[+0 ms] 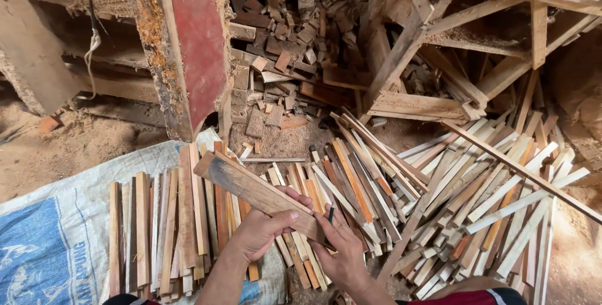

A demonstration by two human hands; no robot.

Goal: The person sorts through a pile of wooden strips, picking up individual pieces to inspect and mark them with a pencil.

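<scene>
Wooden slat (257, 190) between both raised hands (301, 236)

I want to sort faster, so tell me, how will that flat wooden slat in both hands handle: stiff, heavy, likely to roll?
The wooden slat looks stiff: it juts out straight beyond the left hand and right hand. It is probably light, being thin. Its flat faces make rolling unlikely, and the rough sawn surface should grip well.

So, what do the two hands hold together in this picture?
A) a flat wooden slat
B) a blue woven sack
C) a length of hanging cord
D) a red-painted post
A: the left hand and the right hand both grip one flat wooden slat, raised at a slant above the row of slats lying on the sack.
</scene>
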